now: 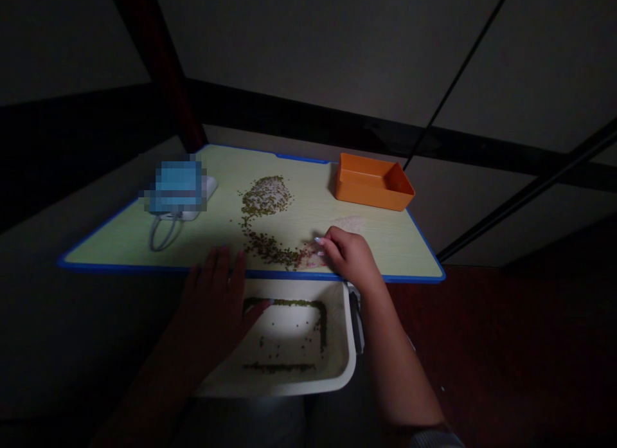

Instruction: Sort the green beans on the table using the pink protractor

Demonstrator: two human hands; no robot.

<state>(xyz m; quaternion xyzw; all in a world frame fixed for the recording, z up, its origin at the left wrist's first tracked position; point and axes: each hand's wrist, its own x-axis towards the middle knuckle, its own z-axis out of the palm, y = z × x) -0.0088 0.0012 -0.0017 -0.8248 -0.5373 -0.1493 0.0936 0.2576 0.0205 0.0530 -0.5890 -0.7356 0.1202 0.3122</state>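
My right hand (351, 254) rests on the small table's top near its front edge, fingers curled and thumb against them; whatever may be between them is too small to make out. Just left of it lie a pale pinkish scatter of grains (313, 256) and a trail of small green beans (270, 247). Farther back is a mixed pile (270, 194) of green beans and whitish grains. Over the near table edge, my left hand (216, 300) is open with fingers spread, its thumb above a white basin (348, 371). Green beans (289, 303) line the basin's bottom edges.
An orange box (371, 200) stands at the table's back right, with a thin patch of pale grains (351, 224) before it. At the left is a blurred blue item (178, 184) on a white device with a looped cable (159, 239). Cabinet panels (308, 49) rise behind.
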